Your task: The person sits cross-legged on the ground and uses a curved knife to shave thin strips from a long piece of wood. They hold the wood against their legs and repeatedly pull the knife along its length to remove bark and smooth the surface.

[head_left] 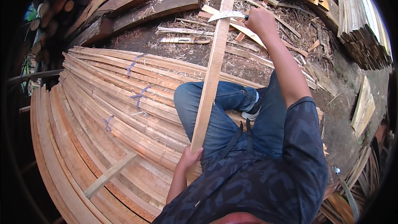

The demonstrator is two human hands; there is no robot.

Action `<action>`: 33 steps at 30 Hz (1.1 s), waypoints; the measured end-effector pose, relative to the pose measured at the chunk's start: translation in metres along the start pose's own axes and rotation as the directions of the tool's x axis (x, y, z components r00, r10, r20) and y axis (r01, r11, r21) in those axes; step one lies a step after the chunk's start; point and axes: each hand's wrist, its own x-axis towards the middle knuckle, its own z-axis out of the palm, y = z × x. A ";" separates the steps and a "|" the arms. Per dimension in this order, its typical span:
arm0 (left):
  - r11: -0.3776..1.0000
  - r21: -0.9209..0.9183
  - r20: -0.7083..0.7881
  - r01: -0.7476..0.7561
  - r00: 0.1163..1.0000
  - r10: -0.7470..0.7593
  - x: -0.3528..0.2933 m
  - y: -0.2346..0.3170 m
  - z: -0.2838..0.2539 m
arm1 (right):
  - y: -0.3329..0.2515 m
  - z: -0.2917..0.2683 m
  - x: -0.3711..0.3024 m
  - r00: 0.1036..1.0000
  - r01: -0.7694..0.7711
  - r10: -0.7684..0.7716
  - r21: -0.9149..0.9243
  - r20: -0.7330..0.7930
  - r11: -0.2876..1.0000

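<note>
A long, narrow wooden strip (214, 64) runs from my lap up past the far edge of the view, resting across my bent leg. Its near end is gripped by my left hand (190, 157), with the fingers closed round the wood. My right hand (260, 21) is a fist round the dark handle of a knife (227, 15). The knife's pale, curved blade lies across the strip's far part and points left. Whether its edge is cutting into the wood cannot be made out.
Bundles of wooden strips (161, 99), bound with purple ties (139, 96), lie under and left of me. Heavy timber beams (161, 6) lie at the far left. Offcuts (244, 56) and shavings cover the ground ahead. A stack of thin boards (362, 25) stands at the far right.
</note>
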 end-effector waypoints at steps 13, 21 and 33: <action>1.000 0.011 -0.061 0.023 0.998 -0.022 -0.002 -0.005 0.002 | 0.021 -0.023 0.035 0.961 -0.276 0.274 0.110 0.035 0.955; 0.999 0.003 -0.043 -0.045 0.998 0.046 0.001 -0.021 -0.004 | -0.001 -0.017 -0.042 0.999 -0.014 0.007 0.178 0.040 0.984; 0.842 0.517 -0.386 -0.154 0.836 0.390 -0.022 -0.007 0.050 | -0.024 -0.013 -0.191 0.991 -0.026 -0.037 0.443 0.132 0.896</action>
